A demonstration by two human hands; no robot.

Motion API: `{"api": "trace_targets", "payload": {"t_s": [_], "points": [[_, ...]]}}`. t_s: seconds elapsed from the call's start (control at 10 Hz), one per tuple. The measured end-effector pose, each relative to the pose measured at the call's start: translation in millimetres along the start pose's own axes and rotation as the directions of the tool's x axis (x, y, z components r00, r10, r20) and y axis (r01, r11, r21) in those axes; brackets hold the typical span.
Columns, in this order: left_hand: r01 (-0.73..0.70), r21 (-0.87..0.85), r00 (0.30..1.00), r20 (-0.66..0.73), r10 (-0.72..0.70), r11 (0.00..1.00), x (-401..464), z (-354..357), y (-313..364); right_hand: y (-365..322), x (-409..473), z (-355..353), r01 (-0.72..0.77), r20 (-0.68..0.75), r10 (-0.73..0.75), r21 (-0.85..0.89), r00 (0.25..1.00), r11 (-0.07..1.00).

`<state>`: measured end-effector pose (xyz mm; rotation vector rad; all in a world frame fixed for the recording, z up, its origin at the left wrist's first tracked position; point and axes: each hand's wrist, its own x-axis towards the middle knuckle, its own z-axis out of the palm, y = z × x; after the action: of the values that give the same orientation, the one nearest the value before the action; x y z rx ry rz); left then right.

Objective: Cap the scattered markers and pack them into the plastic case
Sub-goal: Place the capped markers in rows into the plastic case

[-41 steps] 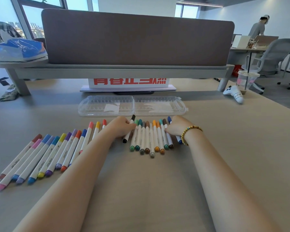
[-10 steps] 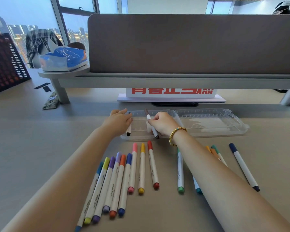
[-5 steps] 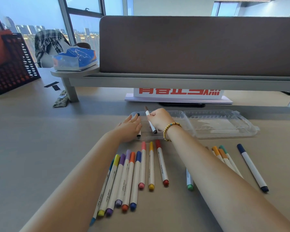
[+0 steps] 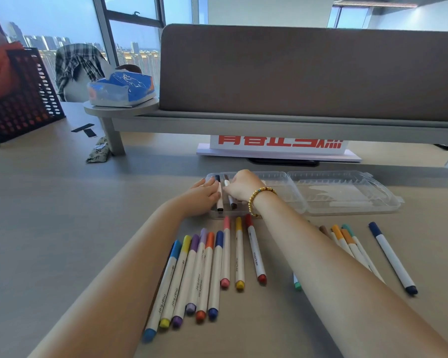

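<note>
Just changed: brown marker [image 4: 231,196] is now lying down in the left tray of the plastic case [image 4: 285,187], right beside the black marker [image 4: 219,196]; half a second ago it was still tilting up over the tray.
Meaning: 2 markers are sitting packed, all the others are still waiting on the bench [image 4: 62,228].
Right hand [image 4: 239,187]: grip closed, pinching the brown marker.
Left hand [image 4: 204,196]: fingers straight, resting against the black marker and steadying the case's left edge.
Still loose: a capped row [image 4: 204,272] in front of the case, another bunch [image 4: 347,241] partly hiding under the right forearm, 1 navy marker [image 4: 392,257] further right.
In the way: nothing's blocking the tray, but both forearms are crossing over the loose markers.
</note>
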<state>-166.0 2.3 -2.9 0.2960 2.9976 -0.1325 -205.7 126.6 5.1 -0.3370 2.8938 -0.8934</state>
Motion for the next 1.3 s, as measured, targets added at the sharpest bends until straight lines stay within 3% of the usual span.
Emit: {"api": "trace_targets", "payload": {"t_s": [0.1,0.3,0.5,0.6,0.9,1.1,1.2,1.3], "points": [[-0.023,-0.3,0.993,-0.121,-0.014,0.954,7,8,-4,-3,1,7,0.028,-0.008,-0.029,-0.065,1.0,0.998],[-0.001,-0.448,0.994,-0.097,-0.047,0.894,5,8,-4,3,-5,4,0.118,-0.017,-0.123,-0.152,0.992,0.981],[-0.001,-0.482,0.993,-0.102,-0.054,0.876,5,10,-5,11,-19,-6,0.166,0.105,-0.147,-0.205,0.984,0.965],[0.005,-0.492,0.995,-0.087,-0.054,0.87,4,9,-5,8,-20,2,0.13,0.044,-0.124,-0.223,0.991,0.966],[0.006,-0.467,0.997,-0.07,-0.044,0.884,3,8,-4,-2,0,8,-0.072,0.055,0.07,0.029,0.996,0.997],[0.01,-0.495,0.997,-0.065,-0.049,0.869,4,9,-5,0,12,18,-0.079,0.022,0.078,0.04,0.997,0.996],[0.029,-0.524,0.996,-0.058,-0.07,0.851,5,9,-6,2,5,15,-0.034,0.0,0.034,-0.028,0.999,0.999],[0.041,-0.535,0.996,-0.05,-0.08,0.844,5,9,-5,4,-4,12,0.07,-0.039,-0.082,-0.24,0.996,0.968]]}}
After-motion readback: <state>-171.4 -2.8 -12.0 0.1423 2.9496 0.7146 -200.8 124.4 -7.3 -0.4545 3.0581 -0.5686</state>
